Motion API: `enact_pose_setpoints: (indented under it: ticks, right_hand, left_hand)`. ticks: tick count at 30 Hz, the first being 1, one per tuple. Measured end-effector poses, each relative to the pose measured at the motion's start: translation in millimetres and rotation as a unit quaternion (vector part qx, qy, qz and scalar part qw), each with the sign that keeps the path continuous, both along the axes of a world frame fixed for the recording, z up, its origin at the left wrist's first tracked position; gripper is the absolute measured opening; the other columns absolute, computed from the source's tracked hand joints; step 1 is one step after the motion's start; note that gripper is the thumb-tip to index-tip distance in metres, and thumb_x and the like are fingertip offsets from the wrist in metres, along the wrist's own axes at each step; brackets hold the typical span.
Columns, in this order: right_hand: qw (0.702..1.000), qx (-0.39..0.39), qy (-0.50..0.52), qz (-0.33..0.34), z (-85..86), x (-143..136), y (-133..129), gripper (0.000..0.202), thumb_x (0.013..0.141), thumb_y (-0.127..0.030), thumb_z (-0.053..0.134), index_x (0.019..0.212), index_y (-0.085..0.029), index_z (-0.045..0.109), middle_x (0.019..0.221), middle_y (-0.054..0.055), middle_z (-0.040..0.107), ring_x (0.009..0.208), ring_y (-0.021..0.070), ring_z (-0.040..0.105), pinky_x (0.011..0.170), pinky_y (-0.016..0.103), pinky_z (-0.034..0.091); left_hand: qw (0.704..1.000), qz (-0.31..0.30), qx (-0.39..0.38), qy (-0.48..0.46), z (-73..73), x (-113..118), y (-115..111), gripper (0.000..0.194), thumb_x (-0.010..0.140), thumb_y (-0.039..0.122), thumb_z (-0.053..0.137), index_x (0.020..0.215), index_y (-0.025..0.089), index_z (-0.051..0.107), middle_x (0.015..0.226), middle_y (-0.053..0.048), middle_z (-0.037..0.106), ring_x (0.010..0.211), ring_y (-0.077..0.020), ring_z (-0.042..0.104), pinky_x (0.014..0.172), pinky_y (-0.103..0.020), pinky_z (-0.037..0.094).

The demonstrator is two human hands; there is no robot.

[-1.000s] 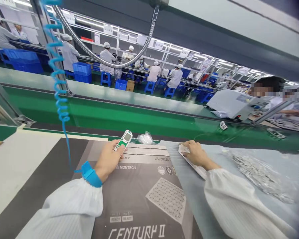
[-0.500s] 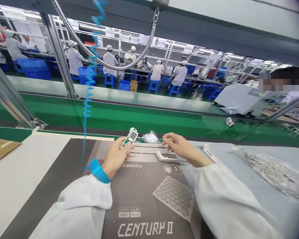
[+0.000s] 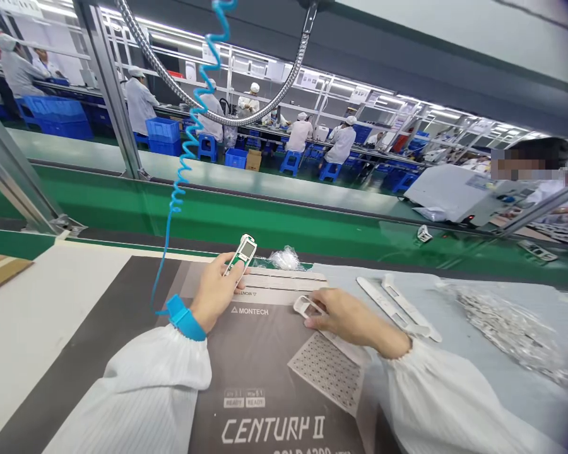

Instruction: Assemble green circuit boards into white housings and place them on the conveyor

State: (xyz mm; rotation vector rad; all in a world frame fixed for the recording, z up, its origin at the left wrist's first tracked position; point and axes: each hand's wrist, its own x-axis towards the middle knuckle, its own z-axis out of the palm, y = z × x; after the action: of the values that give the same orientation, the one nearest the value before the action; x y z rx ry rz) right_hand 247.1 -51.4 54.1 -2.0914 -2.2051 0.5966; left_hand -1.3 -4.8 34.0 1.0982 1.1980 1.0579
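My left hand [image 3: 216, 289] is closed around a slim white handheld device [image 3: 246, 249]. The device has a small grey screen and an exposed green circuit board, and its top end points up and away. My right hand [image 3: 343, 316] has its thumb and fingers closed on a white plastic housing shell [image 3: 301, 306] with an opening at its end. The fingers and palm hide part of the shell. Both hands are above a dark grey printed box [image 3: 265, 366] lettered "MONTECH" and "CENTURY II". A blue strap [image 3: 186, 318] circles my left wrist.
Two more long white shells [image 3: 411, 309] lie to the right, beside a clear bag of white parts [image 3: 511, 328]. Crumpled clear plastic [image 3: 286, 258] sits at the box's far edge. A blue coiled cord [image 3: 182, 173] hangs at left. Beyond the green conveyor [image 3: 265, 221], people in white work.
My right hand has come down and closed on the white shell, which was lying on the box. My left hand still holds the device and has shifted slightly left.
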Motion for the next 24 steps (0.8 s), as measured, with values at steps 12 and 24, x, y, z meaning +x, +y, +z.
enact_pose_setpoints:
  ticks: [12,24]
  right_hand:
    - [0.714,-0.022,0.693,-0.091,-34.5,-79.0,34.6,0.036,0.082,-0.039,0.071,0.113,-0.022,0.062,0.102,0.003,0.069,0.094,0.0159,0.065,0.094,0.035,0.050]
    - [0.570,0.011,0.798,-0.196,-45.0,-80.7,33.5,0.043,0.084,-0.064,0.059,0.093,-0.022,0.066,0.088,0.004,0.072,0.089,0.0197,0.066,0.087,0.036,0.051]
  left_hand:
    - [0.963,-0.070,0.194,0.176,-13.4,5.6,-6.3,0.033,0.089,0.033,0.057,0.119,0.023,0.063,0.116,-0.004,0.068,0.103,-0.0202,0.062,0.094,-0.033,0.046]
    - [0.927,-0.139,0.250,0.242,-16.9,26.7,-24.1,0.041,0.097,0.035,0.044,0.135,0.024,0.054,0.126,-0.010,0.065,0.114,-0.0257,0.061,0.101,-0.038,0.044]
